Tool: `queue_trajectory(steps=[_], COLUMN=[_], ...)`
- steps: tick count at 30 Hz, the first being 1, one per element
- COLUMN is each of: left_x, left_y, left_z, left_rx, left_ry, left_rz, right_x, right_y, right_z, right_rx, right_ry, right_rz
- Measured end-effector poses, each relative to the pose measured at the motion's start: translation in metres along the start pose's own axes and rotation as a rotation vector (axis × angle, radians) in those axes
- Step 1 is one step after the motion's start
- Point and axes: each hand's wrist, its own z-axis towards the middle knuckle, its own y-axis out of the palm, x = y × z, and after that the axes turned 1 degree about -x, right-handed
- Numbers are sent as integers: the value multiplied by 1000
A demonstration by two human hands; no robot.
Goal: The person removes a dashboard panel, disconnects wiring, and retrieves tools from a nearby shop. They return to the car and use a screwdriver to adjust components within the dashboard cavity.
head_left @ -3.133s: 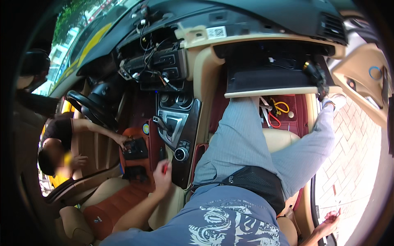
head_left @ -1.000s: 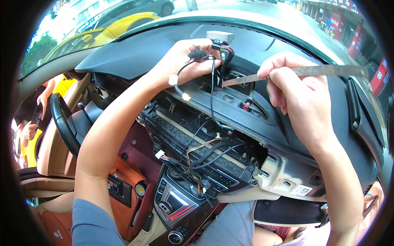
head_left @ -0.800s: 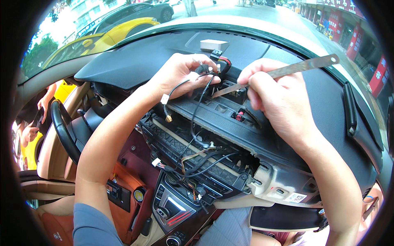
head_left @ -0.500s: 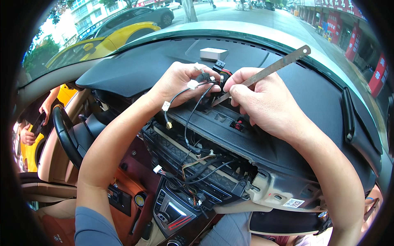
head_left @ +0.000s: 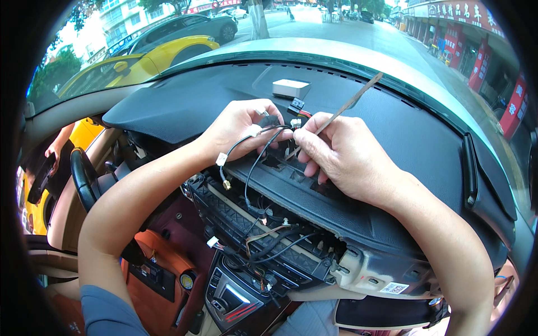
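Above the middle of the dashboard (head_left: 196, 106), my left hand (head_left: 241, 127) is closed on a bundle of thin black cables wrapped partly in fuzzy black tape (head_left: 269, 120). A white tag (head_left: 222, 159) and a small brass-coloured plug (head_left: 226, 184) dangle from one cable. My right hand (head_left: 350, 154) pinches a hacksaw blade (head_left: 354, 101), seen nearly edge-on. One end of the blade points up to the far right; its lower end reaches the dash opening below my fingers. My right fingertips meet the cables beside a white connector (head_left: 295, 123). Just behind is a black connector (head_left: 296, 105) with red wires.
A white box (head_left: 291, 88) sits on the dash top. Loose wires and a white plug (head_left: 212, 241) hang across the opened centre dash, above the console panel (head_left: 232, 297). The steering wheel (head_left: 84, 179) is at left, where another person's hand (head_left: 55, 154) shows outside.
My right hand has shifted left, close against the cables by my left hand. The hacksaw blade has turned from its flat side to nearly edge-on. The whole view has moved slightly.
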Motion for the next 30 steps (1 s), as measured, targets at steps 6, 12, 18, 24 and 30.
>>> queue_trajectory(steps=[6,12,18,24,30], left_x=[2,0,-2,-6,-1], left_y=[-2,-3,-4,-3,-4], left_z=[0,2,0,0,0], left_rx=[-41,-71,-74,-67,-83], left_ry=[-117,-124,-109,-88,-121], left_rz=[-118,-92,-67,-159,-101], right_x=[4,8,4,6,4], right_y=[4,6,9,11,11], right_z=[10,12,13,12,11], right_rx=[27,60,99,62,137], right_ry=[-39,-78,-110,-50,-81], right_rz=[-46,-62,-88,-111,-25])
